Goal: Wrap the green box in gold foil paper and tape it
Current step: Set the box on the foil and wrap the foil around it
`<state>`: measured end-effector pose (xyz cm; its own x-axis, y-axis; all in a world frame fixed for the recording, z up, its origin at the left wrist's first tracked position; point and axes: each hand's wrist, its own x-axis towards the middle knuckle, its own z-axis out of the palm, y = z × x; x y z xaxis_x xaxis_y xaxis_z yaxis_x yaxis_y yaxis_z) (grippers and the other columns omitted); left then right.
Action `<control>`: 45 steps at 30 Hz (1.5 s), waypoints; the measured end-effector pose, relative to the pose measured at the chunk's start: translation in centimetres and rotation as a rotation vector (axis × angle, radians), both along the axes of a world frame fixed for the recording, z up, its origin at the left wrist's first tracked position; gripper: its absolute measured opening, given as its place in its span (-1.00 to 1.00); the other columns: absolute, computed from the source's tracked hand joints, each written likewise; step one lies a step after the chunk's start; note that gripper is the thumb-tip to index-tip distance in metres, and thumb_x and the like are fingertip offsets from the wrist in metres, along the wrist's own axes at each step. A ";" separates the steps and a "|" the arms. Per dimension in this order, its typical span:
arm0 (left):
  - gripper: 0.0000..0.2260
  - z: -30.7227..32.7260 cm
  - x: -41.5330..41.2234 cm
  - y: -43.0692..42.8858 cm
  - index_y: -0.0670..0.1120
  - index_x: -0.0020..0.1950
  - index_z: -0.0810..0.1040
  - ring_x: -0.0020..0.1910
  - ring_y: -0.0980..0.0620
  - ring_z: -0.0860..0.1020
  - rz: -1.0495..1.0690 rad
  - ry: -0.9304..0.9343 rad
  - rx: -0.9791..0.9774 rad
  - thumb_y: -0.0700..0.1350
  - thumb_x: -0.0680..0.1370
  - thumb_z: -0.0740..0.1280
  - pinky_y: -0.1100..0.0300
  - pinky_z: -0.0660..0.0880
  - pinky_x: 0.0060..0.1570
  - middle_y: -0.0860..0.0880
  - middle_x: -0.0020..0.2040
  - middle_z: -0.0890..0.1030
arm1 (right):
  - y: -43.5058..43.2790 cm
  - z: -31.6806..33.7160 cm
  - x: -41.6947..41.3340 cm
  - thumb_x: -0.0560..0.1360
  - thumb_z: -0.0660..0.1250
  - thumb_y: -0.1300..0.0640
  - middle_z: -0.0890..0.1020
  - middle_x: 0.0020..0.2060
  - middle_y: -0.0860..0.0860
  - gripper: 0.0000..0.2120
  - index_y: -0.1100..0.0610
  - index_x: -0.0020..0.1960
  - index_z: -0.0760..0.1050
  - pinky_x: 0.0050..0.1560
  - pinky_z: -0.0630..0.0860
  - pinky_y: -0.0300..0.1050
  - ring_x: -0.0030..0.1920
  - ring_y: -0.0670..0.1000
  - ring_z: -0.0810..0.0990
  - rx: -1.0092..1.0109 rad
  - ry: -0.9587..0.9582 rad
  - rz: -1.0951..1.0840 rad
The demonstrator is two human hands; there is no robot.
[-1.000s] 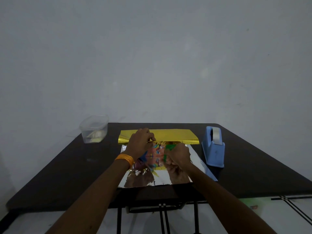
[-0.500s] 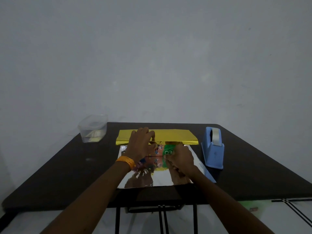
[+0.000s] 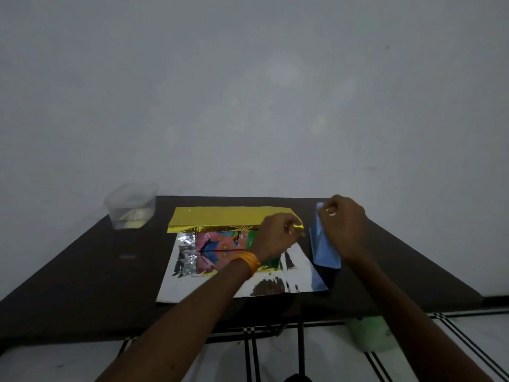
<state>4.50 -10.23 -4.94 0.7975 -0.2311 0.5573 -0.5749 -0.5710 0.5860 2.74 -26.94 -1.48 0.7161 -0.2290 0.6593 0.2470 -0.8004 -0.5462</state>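
Two hands (image 3: 278,235) (image 3: 344,224), one green box (image 3: 220,244), one foil sheet (image 3: 220,217), one dispenser (image 3: 322,250).

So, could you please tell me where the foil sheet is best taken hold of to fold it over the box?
Probably the near edge of the foil sheet, pinched by its corners from the person's side. That half lies flat on the table, while the box pins the middle and the left hand holds the far flap; the right hand is at the tape dispenser.

The left hand (image 3: 276,235) and right hand (image 3: 344,224) reach forward close together, fingers curled, backs up.
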 end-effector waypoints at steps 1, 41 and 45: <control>-0.79 -0.3 0.1 -1.4 -0.16 -0.04 0.65 -0.18 -0.01 0.57 -0.020 0.016 -0.003 -0.07 0.43 0.51 0.08 0.54 -0.14 -0.07 -0.17 0.63 | -1.2 0.0 0.3 0.53 0.41 0.03 0.57 -0.21 -0.01 -0.85 0.12 -0.10 0.58 -0.18 0.43 -0.13 -0.20 -0.04 0.53 0.008 0.026 -0.032; -0.76 -1.8 1.3 -8.1 -0.16 -0.22 0.61 -0.22 -0.18 0.60 -0.007 0.033 -0.102 -0.03 0.39 0.56 -0.04 0.52 -0.13 -0.23 -0.24 0.64 | -4.6 -3.8 -2.9 0.45 0.46 0.28 0.54 -0.41 0.07 -0.79 0.28 -0.31 0.51 -0.61 0.31 -0.38 -0.52 -0.12 0.44 0.670 0.369 0.132; -0.63 -1.8 1.4 -7.4 -0.22 0.11 0.65 -0.10 -0.14 0.62 -0.048 0.084 -0.034 -0.13 0.36 0.59 0.05 0.55 -0.01 -0.18 -0.12 0.68 | -5.0 -4.7 -2.2 0.48 0.46 0.19 0.57 -0.43 0.04 -0.75 0.24 -0.34 0.53 -0.43 0.42 -0.29 -0.34 -0.02 0.58 0.449 0.286 0.098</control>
<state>5.86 -17.68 -6.69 0.8304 -0.2523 0.4967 -0.5489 -0.5231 0.6520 0.55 -31.98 -6.21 0.8847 -0.3668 0.2875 0.1000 -0.4531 -0.8858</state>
